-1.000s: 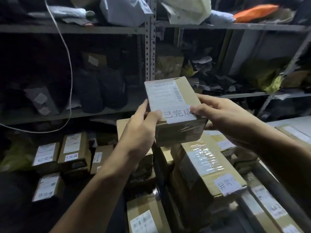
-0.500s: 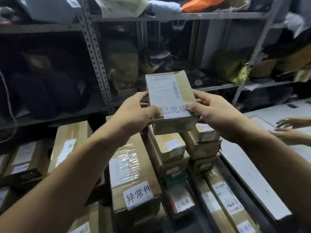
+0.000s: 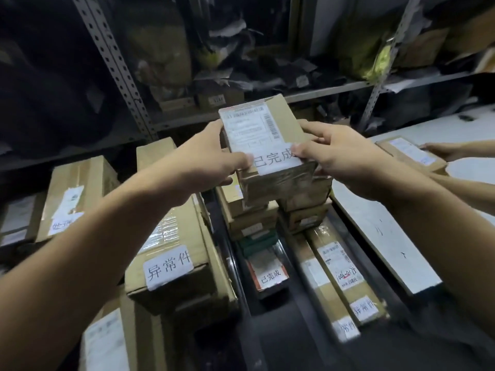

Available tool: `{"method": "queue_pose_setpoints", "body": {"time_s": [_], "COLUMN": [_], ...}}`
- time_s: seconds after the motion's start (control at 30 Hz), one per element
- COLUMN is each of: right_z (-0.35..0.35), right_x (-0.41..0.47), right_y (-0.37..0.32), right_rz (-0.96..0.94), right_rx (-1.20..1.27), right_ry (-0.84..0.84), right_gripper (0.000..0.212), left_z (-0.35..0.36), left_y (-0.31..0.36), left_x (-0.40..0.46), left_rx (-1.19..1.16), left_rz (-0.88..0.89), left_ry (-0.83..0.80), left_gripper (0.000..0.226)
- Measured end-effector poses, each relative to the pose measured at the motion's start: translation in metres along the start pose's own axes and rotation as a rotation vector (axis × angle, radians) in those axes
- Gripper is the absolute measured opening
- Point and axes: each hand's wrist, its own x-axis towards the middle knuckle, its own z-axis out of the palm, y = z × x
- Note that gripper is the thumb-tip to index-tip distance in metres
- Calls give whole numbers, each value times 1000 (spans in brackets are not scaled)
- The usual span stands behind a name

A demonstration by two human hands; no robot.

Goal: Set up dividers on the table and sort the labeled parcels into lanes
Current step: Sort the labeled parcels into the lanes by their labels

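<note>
I hold a small cardboard parcel (image 3: 265, 137) with a white shipping label and a tag reading 已完成. My left hand (image 3: 203, 162) grips its left edge and my right hand (image 3: 340, 159) grips its right edge, thumbs on the label. It hovers just above a stack of small boxes (image 3: 249, 220) in the middle lane. A large box tagged 异常件 (image 3: 174, 253) lies in the lane to the left. Long narrow boxes (image 3: 337, 271) lie in the right lane, between dark dividers (image 3: 230, 263).
Metal shelving (image 3: 117, 68) packed with dark bags stands behind. A white table (image 3: 380, 236) lies at right, where another person's hands (image 3: 444, 151) hold a flat parcel (image 3: 409, 153). More labeled boxes (image 3: 72, 194) sit at far left.
My view has swung right and down. The parcel in both hands has come lower, close over the middle stack. Another person's hands with a parcel have come into view at right.
</note>
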Motion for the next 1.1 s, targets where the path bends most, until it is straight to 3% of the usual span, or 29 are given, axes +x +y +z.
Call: {"method": "queue_pose_setpoints", "body": {"time_s": [0.27, 0.5, 0.7, 0.9, 1.1], "right_z": [-10, -8, -8, 17, 61], "right_x": [-33, -70, -97, -116, -127], "right_y": [37, 55, 87, 145, 196], "right_rz": [142, 214, 284, 438, 551], "right_rx": [32, -53, -189, -233, -306], "right_ry": [-106, -96, -158, -233, -326], "right_gripper": [33, 49, 53, 51, 55], "left_z": [38, 70, 127, 181, 212], "left_y": [-15, -24, -60, -117, -172], "left_x": [-21, -43, -66, -81, -93], "left_rx": [133, 290, 196, 96, 24], "left_rz": [35, 41, -105, -224, -492], "left_ry": [-100, -72, -107, -91, -150], "left_gripper": [41, 66, 86, 74, 68]}}
